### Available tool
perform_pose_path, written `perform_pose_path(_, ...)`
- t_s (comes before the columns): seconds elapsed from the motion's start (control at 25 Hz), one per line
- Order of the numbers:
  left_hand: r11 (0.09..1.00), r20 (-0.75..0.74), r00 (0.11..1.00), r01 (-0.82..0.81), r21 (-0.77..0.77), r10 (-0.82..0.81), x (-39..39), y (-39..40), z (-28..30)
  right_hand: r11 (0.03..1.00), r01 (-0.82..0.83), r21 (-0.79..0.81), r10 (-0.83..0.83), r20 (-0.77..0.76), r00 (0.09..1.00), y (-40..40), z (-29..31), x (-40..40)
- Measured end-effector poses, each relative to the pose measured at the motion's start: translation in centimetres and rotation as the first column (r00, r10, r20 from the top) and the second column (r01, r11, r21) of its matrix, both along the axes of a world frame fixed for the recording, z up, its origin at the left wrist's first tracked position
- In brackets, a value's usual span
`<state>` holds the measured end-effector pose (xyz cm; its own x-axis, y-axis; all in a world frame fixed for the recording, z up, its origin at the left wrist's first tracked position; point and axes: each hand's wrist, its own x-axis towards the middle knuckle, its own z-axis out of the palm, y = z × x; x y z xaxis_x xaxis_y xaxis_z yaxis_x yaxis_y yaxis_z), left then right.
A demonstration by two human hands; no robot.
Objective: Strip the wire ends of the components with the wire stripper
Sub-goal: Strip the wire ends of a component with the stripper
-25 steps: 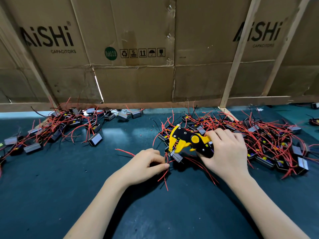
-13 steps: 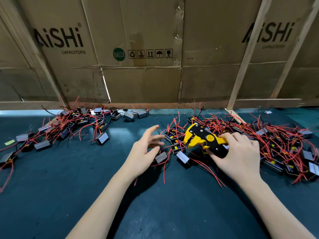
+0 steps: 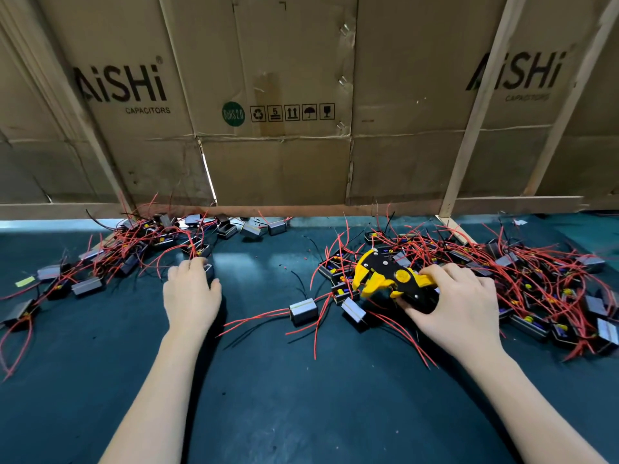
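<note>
- The right hand (image 3: 459, 306) grips the handles of the yellow-and-black wire stripper (image 3: 392, 279). Its nose points left, toward the middle of the dark green worktop (image 3: 301, 396) — ready, I judge, for the next wire.
- The left hand (image 3: 192, 293) reaches to the left heap of small grey box components with red wires (image 3: 110, 256). Its fingertips are at a component (image 3: 208, 270) on the heap's near edge; whether they grip it I cannot tell.
- The larger tangled heap of similar components (image 3: 536, 279) lies right, around the stripper — probably the unstripped stock, the left heap finished.
- One grey component (image 3: 303, 309) lies alone between the hands, red leads trailing.
- Brown cardboard sheets (image 3: 284, 95) wall the back.
</note>
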<state>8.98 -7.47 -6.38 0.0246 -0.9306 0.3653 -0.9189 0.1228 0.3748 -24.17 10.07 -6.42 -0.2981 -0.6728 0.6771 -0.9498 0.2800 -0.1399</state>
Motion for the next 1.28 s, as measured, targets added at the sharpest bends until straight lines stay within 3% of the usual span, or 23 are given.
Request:
perform_pose_path(0.36,0.997,-0.228,0.971,-0.080,-0.004,0.077,0.7,-0.1,0.1,1.000,0.007,0.008,-0.007,0.033,0.999,0.0,0.1,-0.1)
perform_pose_path(0.52,0.962,-0.365,0.918,0.056,-0.268,-0.155,-0.4,1.2,2.0,1.000,0.014,0.004,-0.015,0.028,0.999,-0.1,0.1,-0.2)
perform_pose_path(0.64,0.809,-0.318,0.815,0.278,-0.518,-0.484,-2.6,3.5,3.7,1.000,0.021,0.001,-0.021,0.035,0.999,0.0,0.1,-0.2)
perform_pose_path(0.72,0.696,-0.198,0.737,0.462,-0.550,-0.646,-4.7,5.3,3.9,1.000,0.029,-0.005,-0.029,0.053,0.998,0.0,0.2,-0.2)
perform_pose_path(0.84,0.521,-0.021,0.569,0.737,-0.432,-0.822,-7.5,7.2,2.6,0.998,0.062,-0.016,-0.060,0.108,0.992,0.1,0.4,-0.1)
perform_pose_path(0.96,0.436,0.054,0.448,0.887,-0.151,-0.893,-8.5,7.7,1.3,0.994,0.107,-0.011,-0.103,0.198,0.975,0.1,0.6,0.0)
perform_pose_path(1.04,0.441,0.015,0.443,0.896,-0.052,-0.897,-8.5,7.8,1.0,0.993,0.121,-0.016,-0.113,0.248,0.962,0.1,0.8,-0.1)
perform_pose_path(1.16,0.471,-0.027,0.472,0.872,-0.131,-0.881,-8.5,8.0,1.3,0.988,0.145,-0.051,-0.123,0.300,0.946,0.0,1.1,0.2)
perform_pose_path(1.28,0.674,-0.020,0.692,0.696,-0.248,-0.722,-8.4,8.4,1.8,0.982,0.125,-0.143,-0.048,0.448,0.893,0.1,1.5,0.8)
